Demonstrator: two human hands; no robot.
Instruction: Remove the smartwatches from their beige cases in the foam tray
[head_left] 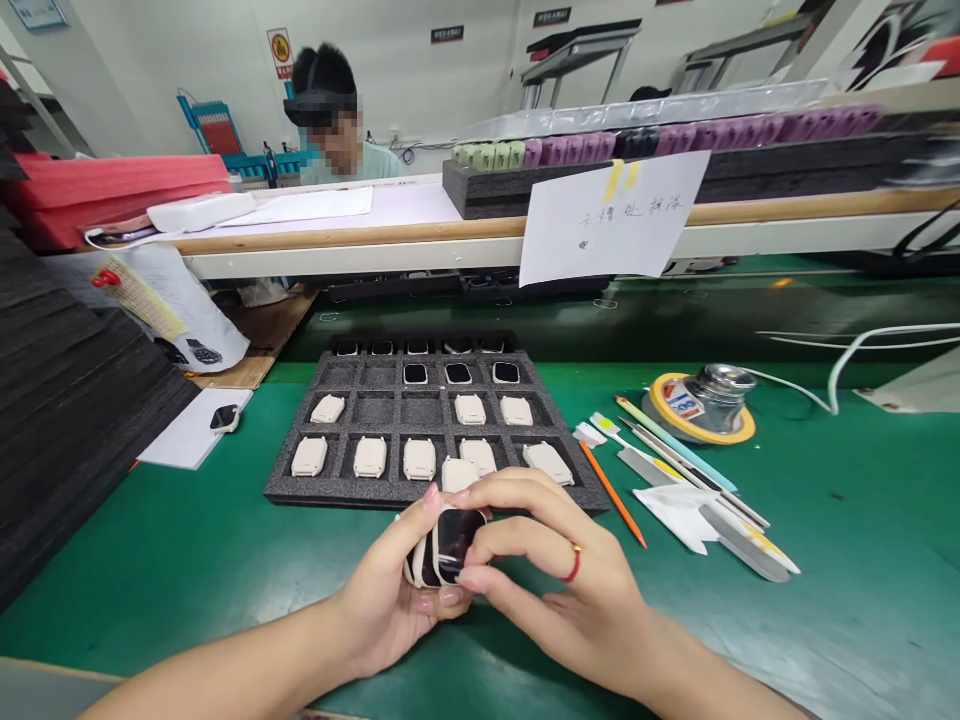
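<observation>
My left hand [394, 590] is wrapped round a small stack of white watch cases [457, 545] with black screens, just in front of the tray. The thumb and fingertips of my right hand [547, 570] press on the frontmost case, so both hands hold the stack. Behind them lies a dark foam tray [322, 490] with compartments. White cases [419, 459] lie back side up in its nearer rows, and cases with black screens [458, 373] stand in the farther ones. One white case [460, 474] sits right behind my fingertips, partly hidden by them.
Right of the tray lie an orange stick [613, 495], brushes, tweezers and a white cloth [675, 512], with a metal-topped bottle [724, 400] behind. A watch [225, 418] rests on white paper at left. Dark foam sheets [67, 400] stand far left. A person [330, 120] sits beyond the shelf [360, 250].
</observation>
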